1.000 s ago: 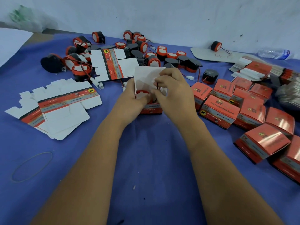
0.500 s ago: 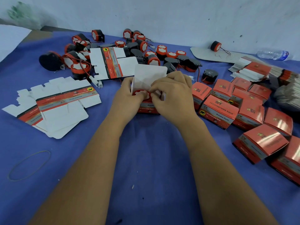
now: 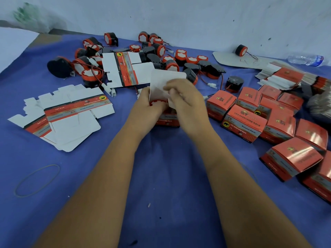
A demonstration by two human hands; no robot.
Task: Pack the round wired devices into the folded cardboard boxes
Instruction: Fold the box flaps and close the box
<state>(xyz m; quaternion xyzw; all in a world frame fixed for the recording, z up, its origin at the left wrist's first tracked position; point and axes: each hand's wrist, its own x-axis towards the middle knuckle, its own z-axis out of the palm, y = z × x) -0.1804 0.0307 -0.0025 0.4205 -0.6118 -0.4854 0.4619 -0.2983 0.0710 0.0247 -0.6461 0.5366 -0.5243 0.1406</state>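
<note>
An open red cardboard box [image 3: 167,120] stands at the table's middle with its white lid flap [image 3: 166,77] raised behind. A round red-and-black wired device [image 3: 157,103] sits in its mouth, only its red rim and white top showing. My left hand [image 3: 147,106] grips the box's left side at the device. My right hand [image 3: 186,101] curls over the box's right side, fingers pinching at the flap's lower edge. The wire is hidden by my fingers.
Several loose wired devices [image 3: 168,59] lie piled at the back. Flat unfolded box blanks [image 3: 71,113] lie left, another blank [image 3: 125,68] behind. Several closed red boxes [image 3: 243,122] crowd the right. A rubber band [image 3: 36,179] lies front left, a water bottle [image 3: 306,59] far right.
The device has sunk lower into the box. My right hand's fingers have shifted from the box's top toward the white flap. The left hand stays on the box's left side.
</note>
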